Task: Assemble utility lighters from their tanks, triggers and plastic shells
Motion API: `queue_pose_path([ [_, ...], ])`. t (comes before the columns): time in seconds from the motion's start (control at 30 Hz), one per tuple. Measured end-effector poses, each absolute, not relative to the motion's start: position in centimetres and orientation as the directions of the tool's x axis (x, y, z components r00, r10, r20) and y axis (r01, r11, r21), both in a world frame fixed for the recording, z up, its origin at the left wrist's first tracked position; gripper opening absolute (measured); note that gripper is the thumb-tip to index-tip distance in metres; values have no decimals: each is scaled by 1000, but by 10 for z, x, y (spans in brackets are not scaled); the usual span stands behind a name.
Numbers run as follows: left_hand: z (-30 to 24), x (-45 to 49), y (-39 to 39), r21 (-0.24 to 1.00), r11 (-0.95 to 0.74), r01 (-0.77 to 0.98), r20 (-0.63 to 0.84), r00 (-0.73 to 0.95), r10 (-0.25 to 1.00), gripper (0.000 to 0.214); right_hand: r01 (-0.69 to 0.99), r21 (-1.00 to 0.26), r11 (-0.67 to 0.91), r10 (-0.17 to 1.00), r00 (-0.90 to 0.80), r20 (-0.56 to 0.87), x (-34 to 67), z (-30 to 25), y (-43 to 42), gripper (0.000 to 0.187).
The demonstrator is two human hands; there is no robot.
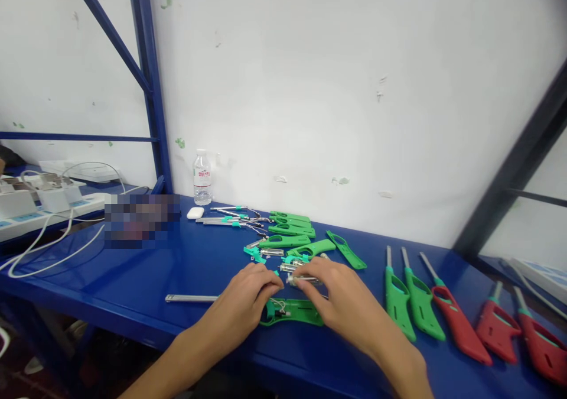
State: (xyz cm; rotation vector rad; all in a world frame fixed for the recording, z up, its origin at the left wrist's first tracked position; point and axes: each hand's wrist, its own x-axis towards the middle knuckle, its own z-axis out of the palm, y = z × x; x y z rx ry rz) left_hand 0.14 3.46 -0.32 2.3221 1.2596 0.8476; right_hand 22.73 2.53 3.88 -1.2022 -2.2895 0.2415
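My right hand [341, 289] is closed around a clear gas tank of a lighter [306, 280], held level just above the table. Beside it, my left hand [250, 292] has its thumb and fingertips pinched together; a speck of teal shows there, but what they hold is hidden. Below both hands lies an opened green lighter half-shell [303, 312] with thin wires in it. A metal lighter tube [190, 298] extends left from under my left hand. Just beyond the fingers are another gas tank [272, 252] and a teal trigger piece [254, 253].
Green shell halves [292, 229] and metal tubes with wires [234, 223] lie at the back. Finished-looking green lighters [397, 304] and red lighters [463, 322] line the right side. A water bottle [202, 177], white case [195, 213] and power strip [26, 224] stand left.
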Motion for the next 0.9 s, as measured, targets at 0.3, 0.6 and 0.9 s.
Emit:
queue_pose_path([
  [0.3,-4,1,36,588,-543,600,337,428,839,23,704,-399,588,807,-475,351,222,44,22,21],
  [0.6,-2,1,33,593,-547,592,341,431,836,23,693,-408,595,803,-486,346,221,44,20,21],
  [0.9,-4,2,32,615,-523,589,344,396,851,17,681,-405,610,790,-487,372,219,44,21,21],
])
